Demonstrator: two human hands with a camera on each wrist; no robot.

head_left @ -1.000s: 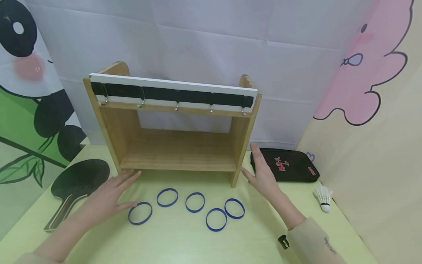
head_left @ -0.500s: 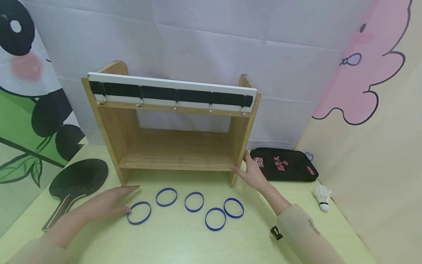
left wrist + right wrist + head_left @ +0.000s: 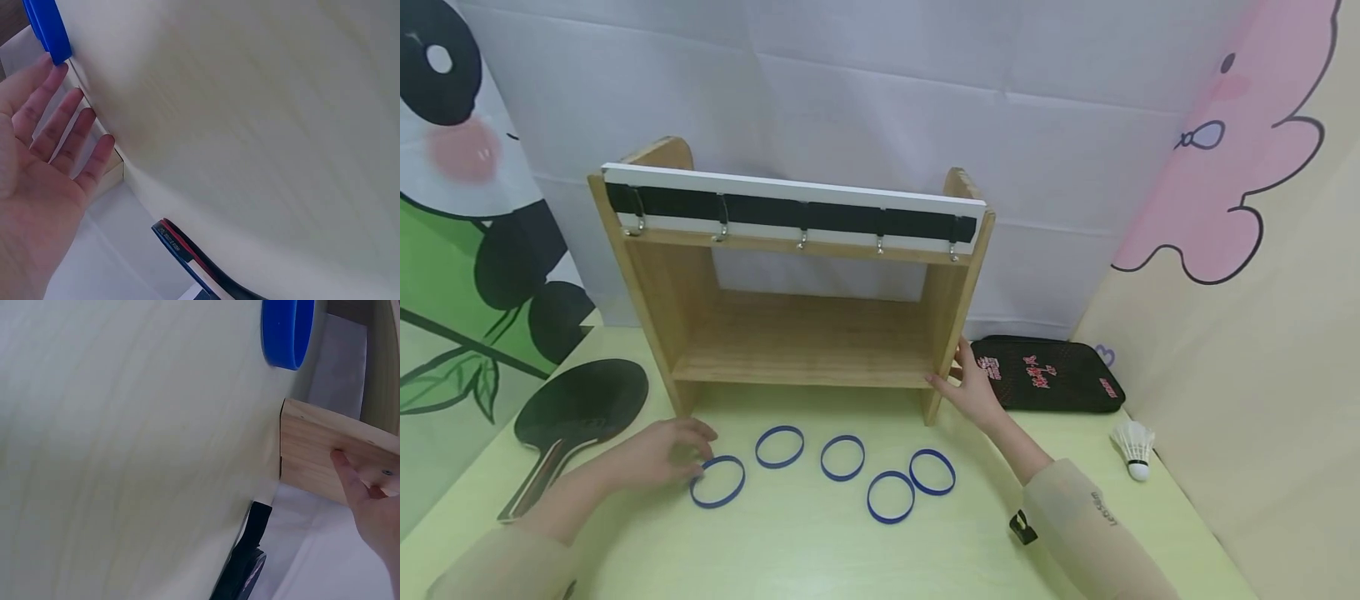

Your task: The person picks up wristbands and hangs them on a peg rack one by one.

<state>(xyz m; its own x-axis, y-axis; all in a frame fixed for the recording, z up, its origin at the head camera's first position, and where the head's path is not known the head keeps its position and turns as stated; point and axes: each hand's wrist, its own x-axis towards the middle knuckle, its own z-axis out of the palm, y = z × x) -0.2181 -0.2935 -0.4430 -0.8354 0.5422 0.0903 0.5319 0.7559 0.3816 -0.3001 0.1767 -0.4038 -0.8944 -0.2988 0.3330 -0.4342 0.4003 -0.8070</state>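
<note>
My left hand point(image 3: 658, 454) bends over the leftmost blue ring point(image 3: 718, 504), pinching its left edge between thumb and forefinger. In the left wrist view, the thumb and forefinger tips meet at the end of the blue ring point(image 3: 55, 37), and the other fingers spread loosely. My right hand point(image 3: 973, 392) rests against the right side panel of a wooden shelf rack point(image 3: 805, 342), its fingers partly hidden behind the panel. The right wrist view has a fingertip touching the wooden side panel point(image 3: 312, 450) near a screw. A black strip with several metal hooks point(image 3: 842, 218) runs along the rack's top front.
Several more blue rings point(image 3: 842, 479) lie on the table in front of the rack. Table tennis bats point(image 3: 583, 404) lie at the left. On the right are a black zip case point(image 3: 1052, 375) and a shuttlecock point(image 3: 1135, 450). A small black clip point(image 3: 1022, 527) shows beside the right sleeve.
My left hand has come down from near the rack's left foot, and its fingers have curled onto the leftmost ring. My right hand has moved left onto the side panel.
</note>
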